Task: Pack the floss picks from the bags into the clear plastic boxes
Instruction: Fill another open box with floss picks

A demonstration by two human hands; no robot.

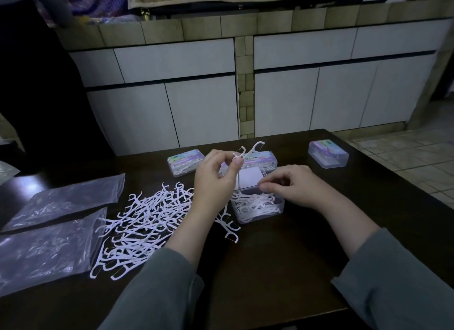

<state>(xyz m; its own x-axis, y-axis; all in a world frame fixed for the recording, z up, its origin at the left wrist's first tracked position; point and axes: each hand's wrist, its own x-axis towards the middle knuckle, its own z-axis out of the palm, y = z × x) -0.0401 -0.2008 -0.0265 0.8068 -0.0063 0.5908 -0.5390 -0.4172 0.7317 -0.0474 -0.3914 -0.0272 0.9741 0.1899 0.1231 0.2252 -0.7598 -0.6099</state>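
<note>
- Fingers [236, 163] of the left hand [216, 180] pinch two white plastic floss picks [250, 151], long axes upright, heads up.
- Right hand [292, 184] fingers curl, pinching picks over the open clear plastic box [258, 207].
- Loose pile of picks [142, 221] lies left; bare dark tabletop [282, 256] lies nearer.

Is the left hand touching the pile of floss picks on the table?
Apart. The head view shows the left hand raised above the pile of floss picks, pinching two floss picks in the air.

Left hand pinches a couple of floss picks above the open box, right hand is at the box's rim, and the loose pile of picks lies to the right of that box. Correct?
Not quite. In the head view the loose pile lies to the left of the open box, beside the bags. The rest holds: left hand pinches floss picks, right hand at the rim.
</note>
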